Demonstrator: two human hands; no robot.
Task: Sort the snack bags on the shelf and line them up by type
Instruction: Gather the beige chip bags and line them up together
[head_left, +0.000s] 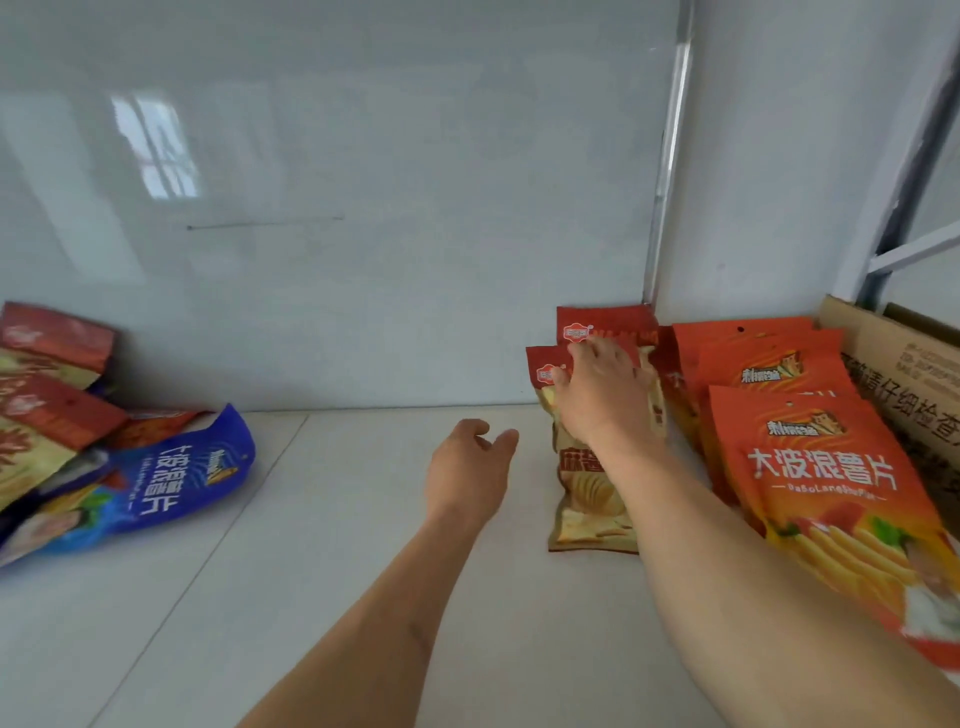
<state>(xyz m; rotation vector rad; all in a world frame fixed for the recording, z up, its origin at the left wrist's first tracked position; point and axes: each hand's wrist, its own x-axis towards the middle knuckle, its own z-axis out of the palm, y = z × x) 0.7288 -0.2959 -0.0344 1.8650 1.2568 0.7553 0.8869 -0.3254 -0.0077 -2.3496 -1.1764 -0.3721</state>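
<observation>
- Shelf (363, 519): a smooth, pale, glossy board with a faint seam running diagonally; behind it stands a shiny white back panel (363, 182) that mirrors a window.
- Right hand (597, 384): palm down, fingers (563, 376) spread and laid flat on the upper part of the front red-and-cream bag (587, 499); they press it rather than curl round it.
- Red-and-cream bags: two flat foil pouches with a red header band and a beige lower face printed with ridged crisps, one propped behind the other (613, 319), against the back panel at the right rear of the shelf.
- Left hand (467, 467): held above the bare shelf just left of those pouches, fingers loosely curled, thumb apart, holding nothing.
- Orange bags (810, 467): a row of overlapping glossy pouches with white lettering and a picture of fries, each with a punched hang hole, just right of the red-and-cream pair.
- Cardboard box (893, 364): brown, matte, printed with dark characters, at the far right behind the orange row.
- Blue bag (176, 478): a crumpled, shiny pouch lying on its side at the left, well apart from the sorted rows.
- Mixed heap (47, 395): more red-and-cream pouches piled untidily at the left edge, partly over the blue one.
</observation>
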